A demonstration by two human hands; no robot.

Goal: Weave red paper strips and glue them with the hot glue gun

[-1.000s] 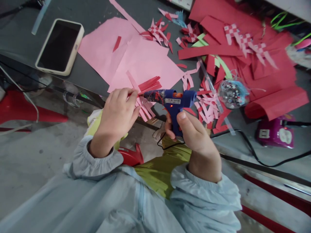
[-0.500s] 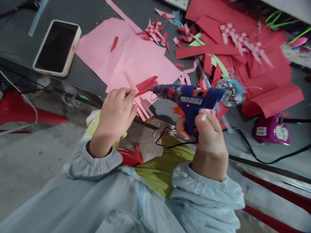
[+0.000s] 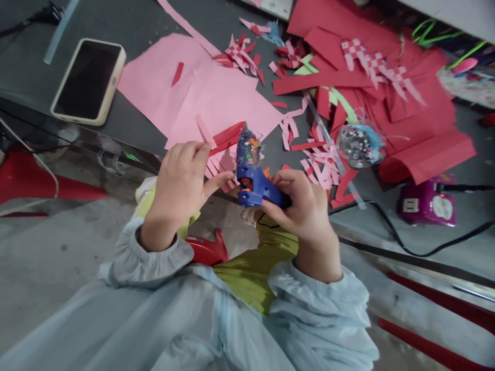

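My right hand (image 3: 303,203) is wrapped round the handle of a blue hot glue gun (image 3: 251,180), whose nozzle points away from me toward the red paper strips (image 3: 229,136). Strands of dried glue and coloured bits cling to its barrel. My left hand (image 3: 181,180) lies at the table edge beside those strips, fingers together and stretched, thumb spread away toward the gun's rear. Whether the thumb touches the gun I cannot tell. Under the strips are pink paper strips (image 3: 218,167) and large pink paper sheets (image 3: 216,98).
A phone (image 3: 87,80) lies at left. Woven red-and-pink paper pieces (image 3: 240,53) and red paper sheets (image 3: 421,118) spread across the back and right. Nearby stand a round clear container of beads or pins (image 3: 359,147) and a purple box (image 3: 427,203) with a black cable (image 3: 400,239).
My right hand has moved left and turned the glue gun, so its nozzle now points away from me instead of left. My left thumb has spread away from the fingers.
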